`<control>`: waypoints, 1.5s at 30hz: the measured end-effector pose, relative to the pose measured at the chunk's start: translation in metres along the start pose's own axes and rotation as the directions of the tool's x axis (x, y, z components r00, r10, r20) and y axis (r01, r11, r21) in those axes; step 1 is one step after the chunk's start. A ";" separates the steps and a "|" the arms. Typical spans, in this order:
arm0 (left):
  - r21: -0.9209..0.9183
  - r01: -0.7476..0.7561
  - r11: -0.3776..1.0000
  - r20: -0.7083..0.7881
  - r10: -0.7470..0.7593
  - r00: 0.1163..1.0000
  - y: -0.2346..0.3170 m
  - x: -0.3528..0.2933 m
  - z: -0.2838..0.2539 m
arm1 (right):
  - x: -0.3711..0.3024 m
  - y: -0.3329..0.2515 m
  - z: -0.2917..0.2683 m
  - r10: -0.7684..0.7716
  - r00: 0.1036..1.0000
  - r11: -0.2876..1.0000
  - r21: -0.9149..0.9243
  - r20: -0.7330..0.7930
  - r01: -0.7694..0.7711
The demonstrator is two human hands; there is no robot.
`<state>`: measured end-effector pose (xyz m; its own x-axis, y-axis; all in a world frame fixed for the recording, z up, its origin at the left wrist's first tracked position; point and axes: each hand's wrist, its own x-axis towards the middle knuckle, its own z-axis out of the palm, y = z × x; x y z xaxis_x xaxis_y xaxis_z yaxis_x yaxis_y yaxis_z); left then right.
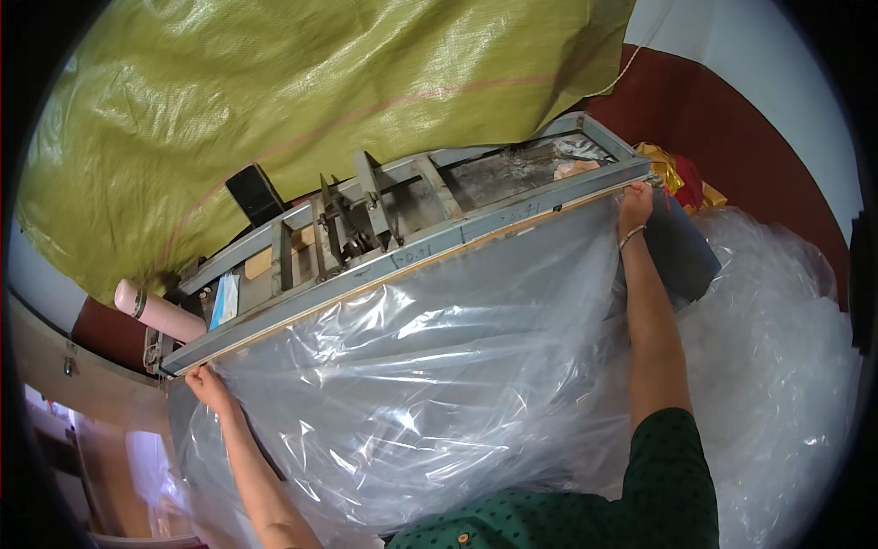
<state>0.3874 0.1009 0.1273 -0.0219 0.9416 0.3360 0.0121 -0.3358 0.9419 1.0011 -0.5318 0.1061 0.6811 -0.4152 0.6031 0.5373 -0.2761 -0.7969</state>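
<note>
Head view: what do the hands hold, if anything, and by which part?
The clear film, by its upper edge: the left hand near the left end of the frame, the right hand near the right end.

My top (521, 522) is dk green w/ small blk dots scattered all over, approx. evenly spaced. R sleeve (672, 476) is short, same dk green & same dots, ending nr the elbow. There's a btn (464, 538) low on the front: sm., round, orangey-brown, finer detail too tiny to tell. On my R wrist I wear a bracelet (632, 236), thin & pale, a narrow loop, material unclear. My L hand (210, 389) & R hand (635, 209) are bare, & so are L forearm (256, 476) & R forearm (654, 329), both tapering twd the wrist.
</note>
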 end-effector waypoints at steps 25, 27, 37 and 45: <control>0.653 -0.440 0.617 0.244 0.378 0.893 0.087 -0.073 -0.186 | -0.263 -0.338 0.016 -0.199 0.084 0.974 0.207 0.976 -0.096; 0.655 -0.539 0.529 0.460 0.287 0.840 0.057 -0.082 -0.195 | -0.226 -0.306 -0.020 -0.135 0.136 0.986 0.120 0.981 0.116; 0.476 -0.665 0.576 0.675 0.245 0.696 0.123 -0.175 -0.133 | -0.121 -0.192 -0.164 0.156 0.328 0.971 -0.206 0.932 0.124; 0.749 -0.315 0.583 0.565 -0.315 0.762 0.104 -0.082 -0.149 | -0.127 -0.185 -0.169 0.144 0.366 0.982 -0.179 0.919 0.063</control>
<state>0.2419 -0.0150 0.1981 0.5448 0.8375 -0.0433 0.7628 -0.4734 0.4405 0.7309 -0.5739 0.1710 0.7840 0.6052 0.1378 0.4812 -0.4524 -0.7508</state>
